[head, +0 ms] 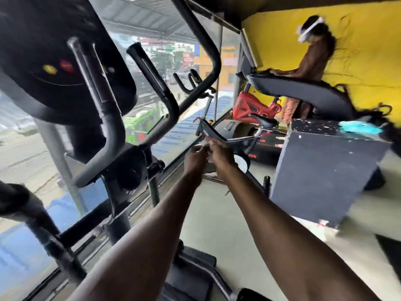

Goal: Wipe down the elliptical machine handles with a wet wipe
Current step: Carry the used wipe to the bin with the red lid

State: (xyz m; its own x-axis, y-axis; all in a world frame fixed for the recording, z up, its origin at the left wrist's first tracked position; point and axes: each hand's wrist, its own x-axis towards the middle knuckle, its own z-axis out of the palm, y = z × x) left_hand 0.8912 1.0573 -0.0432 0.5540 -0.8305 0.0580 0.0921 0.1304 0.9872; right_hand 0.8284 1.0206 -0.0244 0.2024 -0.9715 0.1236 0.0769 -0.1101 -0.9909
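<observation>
Both my arms stretch forward, hands close together at the frame's middle. My left hand [195, 158] and my right hand [221, 156] pinch a small white wet wipe [206, 142] between their fingertips; the wipe is blurred and mostly hidden by the fingers. The elliptical machine fills the left side: its black console [54, 57] at the upper left, a curved inner handle [108, 131] below it, and a second black handle [160, 88] further right. A long moving arm bar [208, 40] arcs overhead. My hands are to the right of the handles, touching none of them.
A glass window wall [134, 61] runs behind the machine. A spin bike [234, 135] stands just beyond my hands. A large dark box [325, 170] with a teal cloth [358, 127] on it sits at right. Another person [312, 53] stands by the yellow wall. A foot pedal [191, 274] lies below.
</observation>
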